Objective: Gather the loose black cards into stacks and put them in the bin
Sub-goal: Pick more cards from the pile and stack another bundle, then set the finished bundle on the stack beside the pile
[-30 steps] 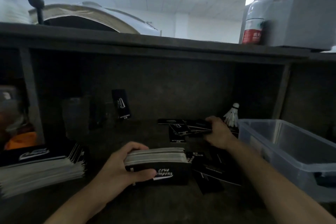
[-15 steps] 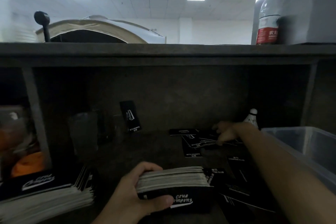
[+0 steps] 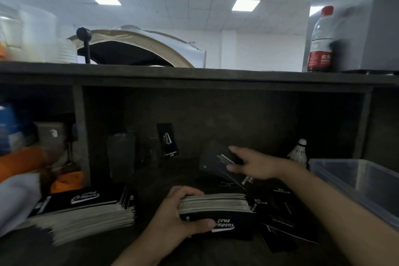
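Observation:
My left hand (image 3: 179, 220) grips a thick stack of black cards (image 3: 216, 207) standing on its long edge on the dark desk. My right hand (image 3: 257, 165) is farther back and holds a few black cards (image 3: 216, 160) lifted off the surface and tilted. Several loose black cards (image 3: 280, 218) lie scattered to the right of the stack, under my right forearm. One black card (image 3: 168, 141) leans upright against the back wall. The clear plastic bin (image 3: 358, 181) sits at the right edge.
A second, fanned stack of black cards (image 3: 86, 211) lies at the left. A shuttlecock (image 3: 299, 151) stands beside the bin. A shelf (image 3: 194, 75) overhangs the desk, with a water bottle (image 3: 320, 41) on top. Orange and white items crowd the left compartment.
My right hand has picked up cards from the back of the desk and drawn them up and toward the stack. My left hand keeps holding the stack in place.

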{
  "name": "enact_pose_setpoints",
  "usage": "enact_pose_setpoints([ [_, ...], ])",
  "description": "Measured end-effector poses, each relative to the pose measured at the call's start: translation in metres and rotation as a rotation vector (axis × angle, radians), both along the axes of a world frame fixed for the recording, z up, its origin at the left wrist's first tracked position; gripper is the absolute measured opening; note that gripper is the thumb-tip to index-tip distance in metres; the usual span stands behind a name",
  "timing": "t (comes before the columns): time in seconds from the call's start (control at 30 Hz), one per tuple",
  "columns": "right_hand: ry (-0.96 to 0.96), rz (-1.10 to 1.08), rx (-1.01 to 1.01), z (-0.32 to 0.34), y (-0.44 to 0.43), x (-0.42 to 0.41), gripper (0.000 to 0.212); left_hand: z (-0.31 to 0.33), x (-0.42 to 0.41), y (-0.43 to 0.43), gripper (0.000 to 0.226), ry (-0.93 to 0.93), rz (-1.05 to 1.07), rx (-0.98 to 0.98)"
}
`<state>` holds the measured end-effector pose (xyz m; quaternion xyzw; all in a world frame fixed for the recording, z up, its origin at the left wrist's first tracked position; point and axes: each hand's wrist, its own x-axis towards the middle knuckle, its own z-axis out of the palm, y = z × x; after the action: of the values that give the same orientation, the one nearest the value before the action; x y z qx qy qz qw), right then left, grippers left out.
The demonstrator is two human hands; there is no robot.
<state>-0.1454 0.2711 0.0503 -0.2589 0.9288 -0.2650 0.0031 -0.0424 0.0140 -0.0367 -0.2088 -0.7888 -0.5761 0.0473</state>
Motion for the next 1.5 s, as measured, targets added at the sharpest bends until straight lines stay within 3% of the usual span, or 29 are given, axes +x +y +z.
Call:
enact_pose_setpoints([
  [0.1, -0.054, 0.088, 0.075, -0.011, -0.017, 0.035, 0.032, -0.004, -0.001, -0.001, 0.055, 0.083, 0.054, -0.046],
  [0.2, -0.065, 0.039, 0.112, -0.025, -0.031, 0.054, 0.049, -0.004, 0.002, 0.000, 0.060, 0.028, 0.091, -0.018],
  [0.3, -0.098, -0.009, 0.101, -0.026, -0.043, 0.067, 0.048, -0.004, 0.008, 0.003, 0.084, 0.058, 0.150, -0.015],
  [0.4, -0.204, 0.002, 0.028, -0.019, -0.052, 0.080, 0.062, -0.002, 0.011, 0.003, 0.113, 0.116, 0.083, -0.033],
  [0.5, -0.264, -0.020, -0.118, -0.015, -0.046, 0.084, 0.084, -0.002, 0.012, 0.003, 0.078, 0.147, 0.060, -0.066],
  [0.57, -0.243, -0.076, -0.269, -0.023, -0.034, 0.080, 0.089, -0.001, 0.012, 0.002, 0.064, 0.151, 0.082, -0.064],
  [0.63, -0.270, -0.115, -0.376, -0.037, -0.014, 0.082, 0.095, -0.005, 0.007, 0.002, 0.063, 0.143, 0.099, -0.083],
  [0.8, -0.247, -0.050, -0.291, -0.074, -0.007, 0.105, 0.114, -0.003, 0.003, 0.001, 0.075, 0.108, 0.054, -0.092],
  [0.9, -0.158, -0.115, -0.367, -0.085, -0.011, 0.111, 0.107, -0.002, 0.006, 0.000, 0.083, 0.090, 0.044, -0.090],
  [1.03, -0.117, -0.142, -0.582, -0.082, -0.014, 0.118, 0.059, -0.001, 0.010, 0.003, 0.080, 0.046, 0.034, -0.051],
  [1.17, 0.052, -0.221, -0.955, -0.078, -0.001, 0.115, 0.083, 0.004, 0.013, 0.008, 0.070, 0.011, 0.056, -0.031],
  [1.27, -0.051, -0.146, -0.796, -0.078, 0.008, 0.120, 0.110, 0.009, 0.019, 0.017, 0.066, -0.009, 0.045, 0.006],
  [1.37, -0.116, -0.132, -0.431, -0.079, 0.000, 0.125, 0.079, 0.011, 0.022, 0.013, 0.060, -0.072, 0.054, 0.081],
  [1.5, -0.162, -0.229, -0.477, -0.070, -0.015, 0.130, 0.071, 0.011, 0.028, 0.006, 0.059, -0.134, 0.069, 0.099],
])
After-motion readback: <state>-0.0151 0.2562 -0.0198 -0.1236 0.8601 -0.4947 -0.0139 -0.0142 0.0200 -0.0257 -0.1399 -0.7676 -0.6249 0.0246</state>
